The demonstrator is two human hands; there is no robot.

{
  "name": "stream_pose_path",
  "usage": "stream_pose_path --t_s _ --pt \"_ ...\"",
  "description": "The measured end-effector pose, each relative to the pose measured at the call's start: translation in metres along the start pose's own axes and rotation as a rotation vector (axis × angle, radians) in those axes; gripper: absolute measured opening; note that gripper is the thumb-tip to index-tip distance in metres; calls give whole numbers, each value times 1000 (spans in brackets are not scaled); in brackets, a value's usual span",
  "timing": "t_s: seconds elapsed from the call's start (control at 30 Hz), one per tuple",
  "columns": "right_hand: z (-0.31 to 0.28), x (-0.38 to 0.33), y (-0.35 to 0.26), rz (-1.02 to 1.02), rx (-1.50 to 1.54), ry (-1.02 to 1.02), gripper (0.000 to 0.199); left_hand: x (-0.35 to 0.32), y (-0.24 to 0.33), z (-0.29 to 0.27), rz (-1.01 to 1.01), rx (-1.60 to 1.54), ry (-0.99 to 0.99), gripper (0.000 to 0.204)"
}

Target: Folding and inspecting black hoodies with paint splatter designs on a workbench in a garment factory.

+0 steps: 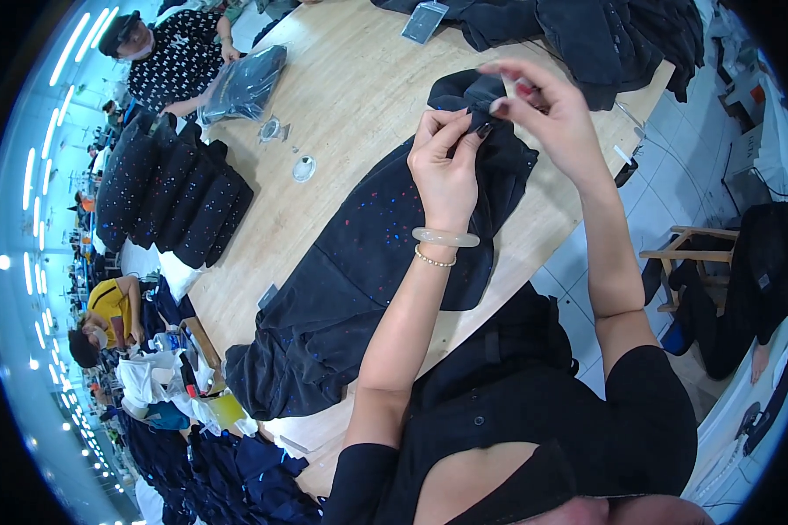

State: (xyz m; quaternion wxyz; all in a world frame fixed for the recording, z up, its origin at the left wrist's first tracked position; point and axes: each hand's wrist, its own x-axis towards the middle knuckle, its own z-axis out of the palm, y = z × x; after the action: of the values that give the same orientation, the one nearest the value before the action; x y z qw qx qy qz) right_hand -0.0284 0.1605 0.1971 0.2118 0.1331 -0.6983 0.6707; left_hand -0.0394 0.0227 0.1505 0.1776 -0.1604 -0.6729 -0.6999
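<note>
A black garment speckled with red and blue dots [359, 232] lies stretched diagonally across the wooden table [350, 96] in front of me. My left hand [446, 166], with a pale bangle and a beaded bracelet on the wrist, pinches the cloth at the garment's far end. Close beside it, my right hand [559, 122] is raised just above the same end, its thumb and fingers curved and apart. I make out nothing held between those fingers, though they are slightly blurred.
A person at the far left handles a dark garment in a clear bag [249, 83]. Folded speckled garments [171, 188] are stacked at the left edge. More dark clothes [587, 39] lie at the back right. Two tape rolls [303, 169] sit mid-table. A wooden stool [692, 249] stands right.
</note>
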Motion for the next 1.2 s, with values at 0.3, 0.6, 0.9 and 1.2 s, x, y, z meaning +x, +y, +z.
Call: stream_pose_path --t_s 0.3,0.6,0.9,1.2 --pt "-5 7 19 -40 -12 149 13 2 -1 -3 -34 -15 -134 12" --pt "-4 -5 16 -126 -277 -111 20 1 1 -3 -70 63 -164 12" --pt "-7 -14 26 -108 -189 237 17 1 -5 -2 -85 136 -104 11" --pt "-7 -18 15 -230 -595 -54 28 -2 4 1 -62 210 -110 17"
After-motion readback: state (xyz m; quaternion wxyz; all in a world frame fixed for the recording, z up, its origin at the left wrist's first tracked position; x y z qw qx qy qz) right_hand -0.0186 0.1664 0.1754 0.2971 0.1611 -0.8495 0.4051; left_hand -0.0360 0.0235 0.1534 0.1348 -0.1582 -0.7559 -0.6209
